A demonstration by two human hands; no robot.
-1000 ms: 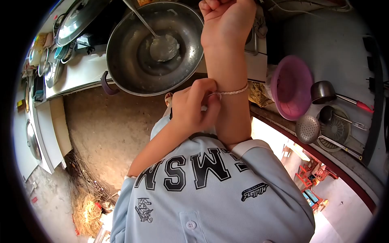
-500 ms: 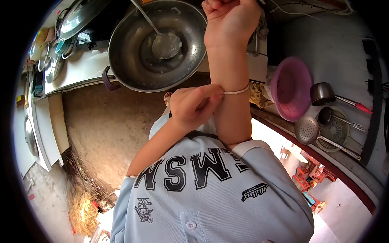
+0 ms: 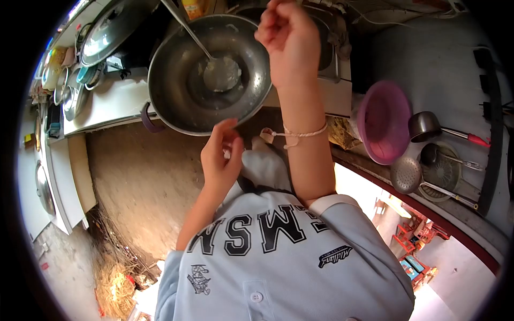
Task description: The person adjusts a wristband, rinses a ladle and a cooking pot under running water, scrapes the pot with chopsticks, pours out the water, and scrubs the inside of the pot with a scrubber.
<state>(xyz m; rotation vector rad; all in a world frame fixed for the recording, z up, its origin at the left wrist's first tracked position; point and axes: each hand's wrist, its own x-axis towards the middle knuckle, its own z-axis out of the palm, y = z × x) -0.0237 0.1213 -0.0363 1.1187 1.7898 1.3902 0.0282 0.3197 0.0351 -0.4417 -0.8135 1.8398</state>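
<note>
My left hand (image 3: 219, 152) is just in front of the wok's near rim, apart from my other arm. Its fingers are bent and apart, with a small pale spot between them that I cannot make out. My right hand (image 3: 289, 40) is raised beside the wok's right rim, fingers curled in and nothing visible in them. Around my right forearm sits a thin braided cord bracelet (image 3: 308, 132), a loose end hanging from it. A large metal wok (image 3: 179, 109) stands ahead of me. In it rests a ladle (image 3: 220, 75) with pale residue.
A pink basin (image 3: 384, 123), a saucepan (image 3: 425, 127) and a skimmer (image 3: 406, 174) are on the right. A big lid (image 3: 110, 32) and stacked dishes stand on the left counter (image 3: 101, 112). Straw (image 3: 115, 289) and twigs lie lower left.
My left hand has let go of the bracelet and moved left. The bracelet now hangs looser with its end free. The view has shifted slightly, putting the wok lower.
</note>
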